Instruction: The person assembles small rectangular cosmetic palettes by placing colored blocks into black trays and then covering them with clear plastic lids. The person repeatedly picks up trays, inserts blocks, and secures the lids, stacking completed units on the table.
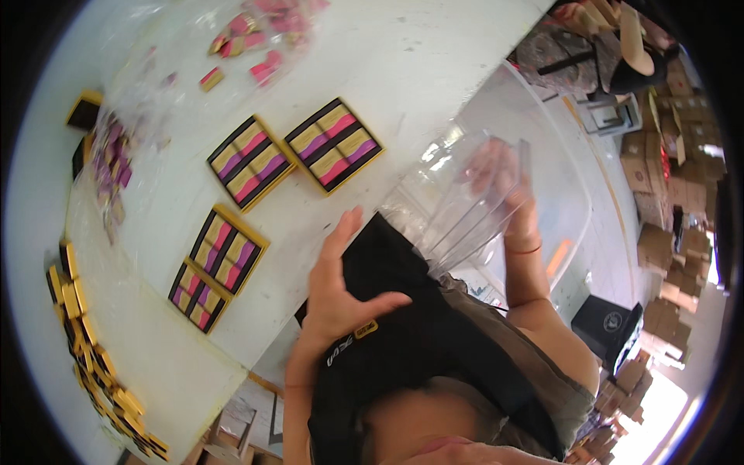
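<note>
My right hand (502, 174) grips clear plastic covers (469, 221) beside the table's edge, its fingers showing blurred through the transparent walls. Over the dark apron (387, 267), my left hand (339, 288) is open, thumb and fingers spread, with nothing in it. To its upper left on the white table (403, 70) lie several square yellow-edged boxes filled with pink, purple and cream packets: one box (333, 145) is nearest the right hand, another box (250, 163) touches its corner. Lower down, a third box (229, 250) adjoins a fourth box (200, 296).
Clear bags with pink packets (267, 66) and purple packets (116, 159) lie at the far and left sides. A row of yellow-and-black boxes (85, 341) lines the left edge. To the right are a clear bin (562, 186), stacked cartons (659, 248) and another person's arm (632, 43).
</note>
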A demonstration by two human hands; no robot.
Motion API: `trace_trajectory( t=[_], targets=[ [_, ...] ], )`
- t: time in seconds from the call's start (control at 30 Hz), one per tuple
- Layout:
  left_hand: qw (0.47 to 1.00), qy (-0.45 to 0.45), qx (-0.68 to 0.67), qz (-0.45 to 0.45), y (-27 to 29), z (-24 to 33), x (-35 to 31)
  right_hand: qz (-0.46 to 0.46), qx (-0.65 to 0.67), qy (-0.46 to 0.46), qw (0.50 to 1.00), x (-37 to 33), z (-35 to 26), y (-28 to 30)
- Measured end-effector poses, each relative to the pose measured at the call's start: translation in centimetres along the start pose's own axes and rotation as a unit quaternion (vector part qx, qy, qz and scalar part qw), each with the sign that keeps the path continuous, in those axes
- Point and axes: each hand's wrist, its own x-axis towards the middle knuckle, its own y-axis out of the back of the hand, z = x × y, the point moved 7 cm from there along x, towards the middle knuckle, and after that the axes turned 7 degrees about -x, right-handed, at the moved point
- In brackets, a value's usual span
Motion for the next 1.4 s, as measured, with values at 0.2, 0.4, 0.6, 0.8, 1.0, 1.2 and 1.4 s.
trace_trajectory(
  t=[0.2, 0.4, 0.6, 0.8, 1.0, 1.2, 1.4],
  targets=[
    [0.956, 0.045, -0.226, 0.181, 4.7, 1.1, -4.2, -0.264, 0.059, -0.129, 0.954, 1.0, 1.1, -18.3],
    [0.885, 0.186, -0.383, 0.19, 7.1, -1.0, -13.7, -0.366, 0.056, -0.352, 0.86, -5.2, 6.2, -23.3],
    [0.858, 0.194, -0.402, 0.256, 6.9, -2.9, -16.4, -0.37, 0.046, -0.333, 0.866, -5.6, 6.8, -23.5],
    [0.873, 0.181, -0.367, 0.266, 8.0, -2.4, -15.0, -0.352, -0.074, -0.179, 0.916, -5.7, 5.8, -21.3],
    [0.863, 0.134, -0.381, 0.303, 8.2, -3.8, -15.3, -0.393, -0.076, -0.288, 0.87, -6.7, 7.2, -17.3],
    [0.852, 0.091, -0.361, 0.369, 10.8, -4.2, -16.3, -0.686, 0.0, -0.133, 0.715, -6.7, 4.0, -17.7],
    [0.836, 0.077, -0.356, 0.41, 12.3, -3.5, -15.8, -0.792, 0.033, -0.086, 0.603, -9.2, 4.5, -20.5]
  ],
)
